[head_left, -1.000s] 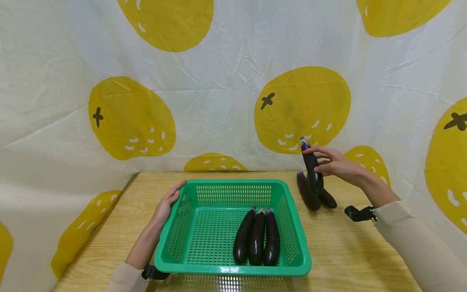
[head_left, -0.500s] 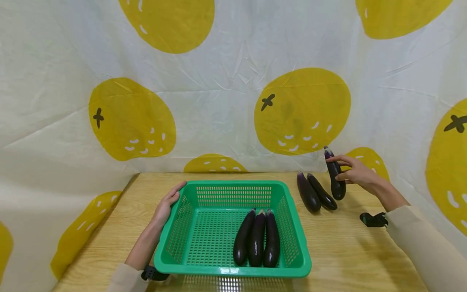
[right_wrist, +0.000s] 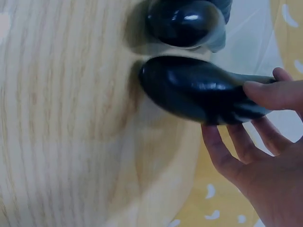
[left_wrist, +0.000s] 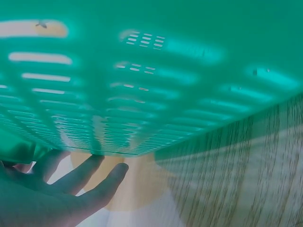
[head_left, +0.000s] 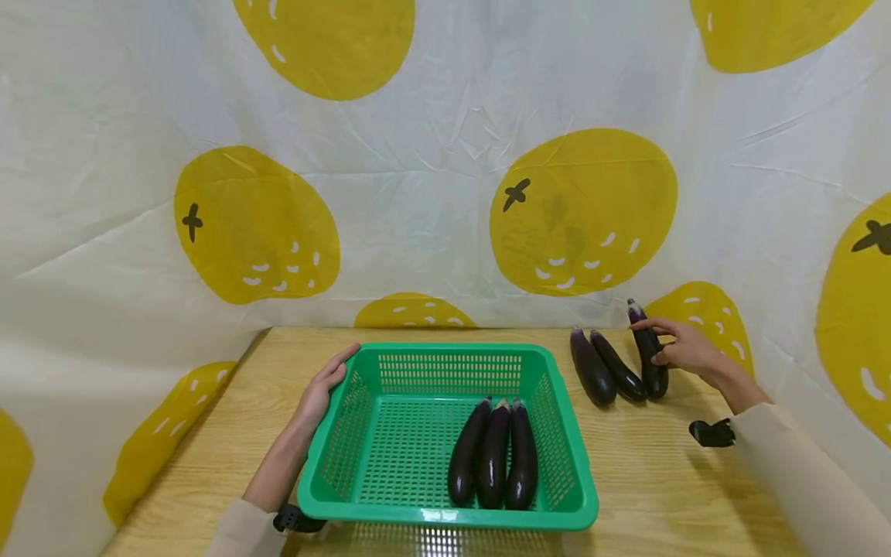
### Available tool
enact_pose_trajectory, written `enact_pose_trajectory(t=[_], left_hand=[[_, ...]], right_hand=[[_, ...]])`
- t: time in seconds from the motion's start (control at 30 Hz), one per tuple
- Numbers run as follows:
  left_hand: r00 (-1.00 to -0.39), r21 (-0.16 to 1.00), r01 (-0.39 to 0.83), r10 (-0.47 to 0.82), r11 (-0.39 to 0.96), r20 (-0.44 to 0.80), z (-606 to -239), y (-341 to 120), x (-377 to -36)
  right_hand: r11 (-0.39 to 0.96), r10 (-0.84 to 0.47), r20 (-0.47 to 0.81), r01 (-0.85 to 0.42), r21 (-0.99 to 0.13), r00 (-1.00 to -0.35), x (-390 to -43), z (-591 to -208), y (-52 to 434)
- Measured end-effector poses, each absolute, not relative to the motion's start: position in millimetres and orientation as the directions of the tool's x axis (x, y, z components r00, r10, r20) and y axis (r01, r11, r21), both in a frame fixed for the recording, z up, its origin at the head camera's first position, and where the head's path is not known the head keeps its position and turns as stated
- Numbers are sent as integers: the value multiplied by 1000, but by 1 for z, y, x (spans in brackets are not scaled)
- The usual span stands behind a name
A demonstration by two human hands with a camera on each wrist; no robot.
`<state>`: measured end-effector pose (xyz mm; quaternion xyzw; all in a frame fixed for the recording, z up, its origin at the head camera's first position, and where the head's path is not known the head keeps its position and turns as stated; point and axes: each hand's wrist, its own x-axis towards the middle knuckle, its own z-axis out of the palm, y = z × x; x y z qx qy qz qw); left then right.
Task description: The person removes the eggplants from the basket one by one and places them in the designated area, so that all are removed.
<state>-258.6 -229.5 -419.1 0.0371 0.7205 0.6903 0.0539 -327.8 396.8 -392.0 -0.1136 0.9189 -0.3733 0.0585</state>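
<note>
A green plastic basket (head_left: 557,433) sits on the wooden table and holds three dark purple eggplants (head_left: 494,463) side by side. My left hand (head_left: 326,385) rests with straight fingers against the basket's left rim; the left wrist view shows those fingers (left_wrist: 90,182) under the green wall (left_wrist: 151,71). To the right of the basket lie two eggplants (head_left: 604,373). My right hand (head_left: 678,348) holds a third eggplant (head_left: 650,357) beside them, low on the table, thumb and fingers around it. The right wrist view shows that eggplant (right_wrist: 194,90) in the fingers (right_wrist: 265,94).
A white cloth with yellow fruit prints (head_left: 581,209) hangs close behind and on both sides of the table (head_left: 654,480). A black wrist strap (head_left: 710,433) sits on my right arm, another (head_left: 295,520) on my left.
My right hand has carried the eggplant rightward and down, from above the two lying ones to the table on their right side. The left hand has stayed on the basket.
</note>
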Motion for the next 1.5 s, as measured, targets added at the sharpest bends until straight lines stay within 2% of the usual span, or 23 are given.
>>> enact_pose_trajectory(t=[0.13,0.4,0.63,1.07,1.5], left_hand=[[-991,999,-19,135,29,-22,-418,-230,-258],[-990,999,-20,142,27,-23,-417,-230,-257],[-991,999,-21,134,42,-27,-419,-229,-258],[-991,999,2,131,44,-4,-419,-228,-259],[-991,999,-24,132,25,-27,-418,-230,-258]], right_hand=[[716,-241,-22,-163,-679,-970,-327,-396,395],[682,-266,-15,-177,-709,-964,-329,-402,393],[714,-265,-11,-188,-674,-964,-332,-413,393],[736,-257,-67,-150,-660,-964,-332,-416,391],[770,-256,-138,-116,-627,-957,-336,-415,392]])
